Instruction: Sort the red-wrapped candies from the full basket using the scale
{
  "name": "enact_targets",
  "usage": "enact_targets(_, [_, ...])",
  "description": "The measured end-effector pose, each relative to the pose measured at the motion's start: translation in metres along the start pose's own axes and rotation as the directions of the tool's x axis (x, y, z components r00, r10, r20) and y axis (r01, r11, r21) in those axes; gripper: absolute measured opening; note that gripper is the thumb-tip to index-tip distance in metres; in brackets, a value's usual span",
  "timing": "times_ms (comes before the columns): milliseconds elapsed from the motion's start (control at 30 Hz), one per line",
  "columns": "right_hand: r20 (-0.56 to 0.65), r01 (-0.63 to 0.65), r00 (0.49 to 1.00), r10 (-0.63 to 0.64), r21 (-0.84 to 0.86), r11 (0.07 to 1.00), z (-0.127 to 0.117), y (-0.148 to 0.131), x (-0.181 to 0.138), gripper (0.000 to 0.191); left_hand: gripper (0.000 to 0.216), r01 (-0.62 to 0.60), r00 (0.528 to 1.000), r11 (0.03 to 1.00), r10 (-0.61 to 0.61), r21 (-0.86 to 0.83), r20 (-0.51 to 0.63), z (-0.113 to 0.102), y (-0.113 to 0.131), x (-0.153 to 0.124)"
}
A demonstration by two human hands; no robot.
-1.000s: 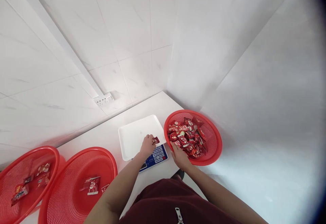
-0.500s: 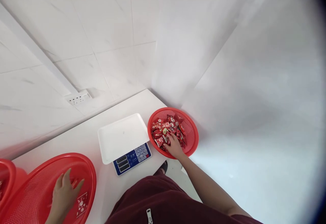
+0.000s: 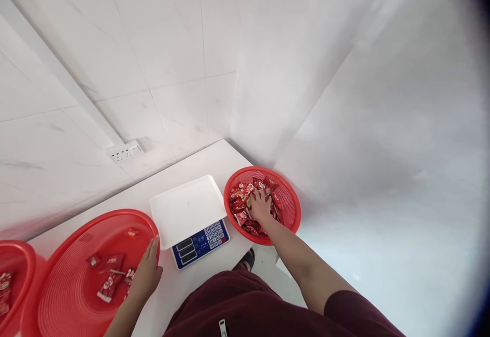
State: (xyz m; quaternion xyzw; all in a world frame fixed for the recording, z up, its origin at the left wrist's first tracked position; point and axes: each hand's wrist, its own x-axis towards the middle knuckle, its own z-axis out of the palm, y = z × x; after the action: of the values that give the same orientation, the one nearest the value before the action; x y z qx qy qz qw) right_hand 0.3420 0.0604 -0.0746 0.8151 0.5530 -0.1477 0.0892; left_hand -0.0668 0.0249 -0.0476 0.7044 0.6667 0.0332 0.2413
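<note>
My left hand (image 3: 145,274) is closed around the right rim of a wide red plastic basket (image 3: 63,255). Inside that basket lie a few red wrapped packets (image 3: 110,285), spread over its bottom. My right hand (image 3: 260,207) reaches into a smaller red mesh basket (image 3: 293,209), its fingers apart and resting on a heap of small red wrapped packets (image 3: 239,199). Whether any packet is pinched under the palm is hidden.
Between the baskets stands a digital scale (image 3: 201,243) with a blue keypad panel and a white tray (image 3: 187,209). Another red basket (image 3: 23,247) with packets is at the far left. A white wall with a socket (image 3: 124,151) borders the white table (image 3: 214,155).
My left hand has moved from inside the wide basket to its right rim, and that basket has shifted, showing its packets. My right hand has moved slightly up over the heap.
</note>
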Motion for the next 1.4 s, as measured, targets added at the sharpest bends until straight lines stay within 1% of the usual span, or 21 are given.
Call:
enact_targets(133, [-0.039,-0.008,0.999,0.009,0.012,1.000,0.001,0.000,0.004,0.071,0.074,0.041,0.999,0.999,-0.041,-0.013,0.005,-0.006,0.004,0.005])
enact_targets(333, [-0.191,0.090,0.978,-0.080,0.045,0.995,-0.002,0.006,-0.004,0.038,0.074,0.048,0.999,0.999,-0.048,-0.015,0.013,-0.010,0.002,0.005])
enact_targets(433, [-0.264,0.080,0.964,-0.036,0.156,0.984,-0.013,0.014,-0.014,0.031,0.071,0.018,0.999,1.000,-0.018,-0.009,-0.030,-0.006,-0.006,0.007])
enact_targets(500, [-0.249,0.050,0.968,0.036,0.329,0.943,-0.020,0.018,-0.023,0.030,0.065,-0.018,0.996,1.000,0.018,-0.010,-0.084,-0.004,-0.010,0.009])
enact_targets(567, [-0.138,0.019,0.987,0.079,0.595,0.803,-0.026,0.015,-0.034,0.030,0.059,-0.065,0.984,0.998,0.064,0.000,-0.166,-0.003,-0.011,0.011])
enact_targets(600, [-0.056,-0.005,0.996,0.069,0.737,0.676,-0.028,0.011,-0.040,0.029,0.058,-0.085,0.975,0.996,0.084,0.007,-0.206,-0.003,-0.009,0.013])
enact_targets(667, [0.094,-0.075,0.995,-0.037,0.933,0.353,-0.034,-0.006,-0.049,0.026,0.056,-0.118,0.957,0.993,0.117,0.013,-0.267,-0.005,-0.003,0.016])
enact_targets(700, [0.140,-0.113,0.983,-0.122,0.973,0.201,-0.037,-0.017,-0.053,0.025,0.056,-0.137,0.949,0.991,0.134,0.010,-0.286,-0.007,0.001,0.019])
enact_targets(733, [0.164,-0.148,0.963,-0.213,0.985,0.089,-0.041,-0.028,-0.055,0.025,0.056,-0.155,0.942,0.988,0.149,0.005,-0.300,-0.009,0.006,0.021])
enact_targets(800, [0.157,-0.176,0.917,-0.367,0.984,-0.019,-0.048,-0.047,-0.055,0.032,0.057,-0.196,0.927,0.981,0.183,-0.005,-0.328,-0.012,0.016,0.024])
enact_targets(833, [0.138,-0.161,0.908,-0.396,0.987,-0.025,-0.050,-0.052,-0.053,0.037,0.056,-0.217,0.918,0.976,0.201,-0.009,-0.342,-0.013,0.020,0.026])
enact_targets(867, [0.116,-0.123,0.915,-0.386,0.992,0.007,-0.052,-0.053,-0.050,0.042,0.056,-0.236,0.909,0.972,0.216,-0.013,-0.355,-0.013,0.024,0.027])
enact_targets(900, [0.089,-0.065,0.939,-0.333,0.994,0.083,-0.051,-0.050,-0.047,0.044,0.056,-0.248,0.902,0.969,0.225,-0.017,-0.368,-0.014,0.026,0.027])
enact_targets(933, [0.056,-0.003,0.966,-0.252,0.979,0.205,-0.049,-0.042,-0.044,0.046,0.056,-0.255,0.897,0.967,0.229,-0.021,-0.377,-0.014,0.028,0.026])
enact_targets(1000, [-0.028,0.063,0.997,-0.074,0.847,0.528,-0.037,-0.017,-0.041,0.049,0.056,-0.258,0.894,0.966,0.227,-0.029,-0.386,-0.012,0.027,0.023])
enact_targets(1033, [-0.025,0.043,0.999,-0.037,0.746,0.664,-0.028,-0.003,-0.041,0.055,0.056,-0.256,0.895,0.966,0.223,-0.035,-0.386,-0.010,0.026,0.021])
enact_targets(1100, [0.087,-0.049,0.996,0.000,0.562,0.826,-0.010,0.021,-0.043,0.074,0.055,-0.254,0.900,0.966,0.218,-0.049,-0.377,-0.006,0.023,0.017])
enact_targets(1167, [0.200,-0.132,0.978,0.050,0.420,0.898,0.006,0.034,-0.046,0.093,0.055,-0.256,0.906,0.964,0.215,-0.067,-0.363,-0.002,0.021,0.014])
enact_targets(1233, [0.224,-0.172,0.970,0.096,0.351,0.920,0.016,0.035,-0.047,0.101,0.055,-0.263,0.911,0.961,0.218,-0.084,-0.350,0.002,0.024,0.013])
enact_targets(1300, [0.160,-0.147,0.983,0.095,0.359,0.922,0.021,0.031,-0.046,0.097,0.054,-0.267,0.916,0.959,0.220,-0.098,-0.336,0.003,0.030,0.012])
enact_targets(1400, [0.032,-0.075,0.997,0.067,0.473,0.878,0.022,0.030,-0.041,0.082,0.053,-0.256,0.930,0.959,0.210,-0.120,-0.302,0.001,0.043,0.011])
